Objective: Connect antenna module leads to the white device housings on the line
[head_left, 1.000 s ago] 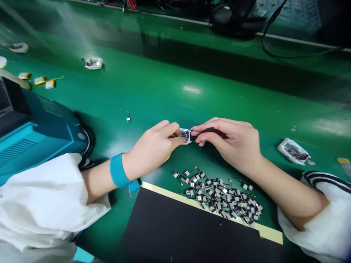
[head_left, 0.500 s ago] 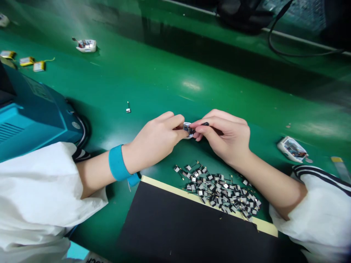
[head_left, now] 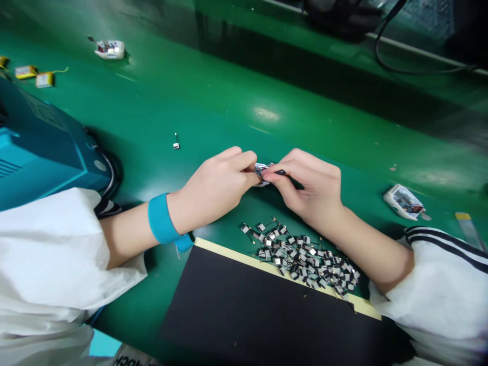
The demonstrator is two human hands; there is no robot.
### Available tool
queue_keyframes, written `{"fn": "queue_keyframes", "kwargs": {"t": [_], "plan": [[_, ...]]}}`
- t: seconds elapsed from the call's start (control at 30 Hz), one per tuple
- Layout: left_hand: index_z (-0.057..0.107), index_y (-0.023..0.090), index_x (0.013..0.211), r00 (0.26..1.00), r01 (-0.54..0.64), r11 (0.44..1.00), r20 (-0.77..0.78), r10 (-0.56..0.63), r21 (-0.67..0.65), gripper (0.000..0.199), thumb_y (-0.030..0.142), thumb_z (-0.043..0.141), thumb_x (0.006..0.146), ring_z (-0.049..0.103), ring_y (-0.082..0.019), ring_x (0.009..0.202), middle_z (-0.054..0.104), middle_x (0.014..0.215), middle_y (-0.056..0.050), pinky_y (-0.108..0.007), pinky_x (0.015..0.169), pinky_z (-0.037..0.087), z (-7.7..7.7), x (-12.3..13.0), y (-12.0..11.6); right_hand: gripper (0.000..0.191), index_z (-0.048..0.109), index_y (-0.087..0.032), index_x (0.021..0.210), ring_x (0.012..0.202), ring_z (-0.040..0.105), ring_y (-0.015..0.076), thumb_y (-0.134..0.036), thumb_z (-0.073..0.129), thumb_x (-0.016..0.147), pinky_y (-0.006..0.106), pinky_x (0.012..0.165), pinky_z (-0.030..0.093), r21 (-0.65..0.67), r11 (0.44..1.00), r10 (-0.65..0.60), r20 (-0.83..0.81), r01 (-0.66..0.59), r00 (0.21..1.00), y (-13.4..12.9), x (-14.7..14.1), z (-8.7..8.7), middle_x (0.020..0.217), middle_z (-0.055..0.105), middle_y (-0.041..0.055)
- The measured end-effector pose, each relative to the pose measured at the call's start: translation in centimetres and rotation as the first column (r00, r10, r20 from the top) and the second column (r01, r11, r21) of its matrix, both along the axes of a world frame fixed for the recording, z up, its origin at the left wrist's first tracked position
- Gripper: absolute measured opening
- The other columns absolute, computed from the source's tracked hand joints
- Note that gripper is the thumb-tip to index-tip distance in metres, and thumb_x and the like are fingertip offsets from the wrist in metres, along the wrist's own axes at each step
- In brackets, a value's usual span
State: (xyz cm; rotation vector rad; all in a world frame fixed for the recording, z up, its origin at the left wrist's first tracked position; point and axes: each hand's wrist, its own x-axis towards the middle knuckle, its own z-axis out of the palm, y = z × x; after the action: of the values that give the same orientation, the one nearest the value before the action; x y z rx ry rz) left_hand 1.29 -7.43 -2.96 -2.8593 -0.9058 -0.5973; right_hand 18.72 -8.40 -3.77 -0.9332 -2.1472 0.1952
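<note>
In the middle of the head view, my left hand (head_left: pixel 219 188), with a teal band at the wrist, is closed on a small white device casing (head_left: pixel 261 166). A circuit board shows inside the casing, though my fingers cover much of it. My right hand (head_left: pixel 310 185) meets it from the other side, thumb and fingertips pinched at the casing around a small black part (head_left: pixel 281 172). The black part's far end is hidden by the fingers. Just below my hands lies a heap of small black-and-silver parts with short leads (head_left: pixel 305 259).
A black sheet with a cream edge (head_left: pixel 267 310) lies nearest me. One loose part (head_left: pixel 176 146) sits left of my hands. Other open white casings lie back left (head_left: pixel 110 50) and right (head_left: pixel 404 202). A teal machine (head_left: pixel 49 147) and yellow-edged battery packs (head_left: pixel 44 80) are at left.
The view has shifted slightly. My right hand's fingertips have come closer over the casing, and less of the black part shows. My left hand keeps its hold.
</note>
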Motion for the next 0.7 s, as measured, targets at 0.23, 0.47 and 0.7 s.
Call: {"fn": "queue_keyframes", "kwargs": {"t": [0.23, 0.47, 0.7], "plan": [[0.064, 0.018, 0.077, 1.000, -0.002, 0.999, 0.011, 0.002, -0.053, 0.032, 0.019, 0.033, 0.087, 0.046, -0.014, 0.066, 0.050, 0.071, -0.002, -0.025, 0.059, 0.038, -0.11, 0.04, 0.11, 0.015, 0.057, -0.020, 0.069, 0.056, 0.051, 0.0090, -0.020, 0.048, 0.080, 0.022, 0.051, 0.040, -0.019, 1.000, -0.004, -0.004, 0.004, 1.000, 0.28, -0.10, -0.05, 0.061, 0.054, 0.0004], [0.063, 0.020, 0.076, 0.999, -0.024, 0.993, 0.020, 0.027, -0.116, 0.029, 0.021, 0.036, 0.085, 0.047, -0.014, 0.066, 0.050, 0.070, -0.001, -0.027, 0.060, 0.038, 0.02, 0.17, 0.09, 0.018, 0.056, -0.018, 0.066, 0.057, 0.050, 0.0084, -0.018, 0.046, 0.081, 0.021, 0.051, 0.038, -0.056, 0.998, 0.023, -0.015, -0.024, 1.000, 0.49, -0.06, 0.02, 0.060, 0.055, 0.0001], [0.059, 0.014, 0.077, 0.999, -0.017, 0.997, -0.045, 0.014, -0.076, 0.025, 0.019, 0.036, 0.085, 0.047, -0.015, 0.067, 0.050, 0.070, -0.003, -0.027, 0.063, 0.041, 0.16, -0.02, 0.19, 0.017, 0.056, -0.019, 0.065, 0.056, 0.048, 0.0089, -0.024, 0.048, 0.080, 0.022, 0.054, 0.036, -0.206, 0.977, 0.029, -0.093, -0.048, 0.995, 0.75, -0.13, -0.11, 0.060, 0.053, -0.0004]]}}
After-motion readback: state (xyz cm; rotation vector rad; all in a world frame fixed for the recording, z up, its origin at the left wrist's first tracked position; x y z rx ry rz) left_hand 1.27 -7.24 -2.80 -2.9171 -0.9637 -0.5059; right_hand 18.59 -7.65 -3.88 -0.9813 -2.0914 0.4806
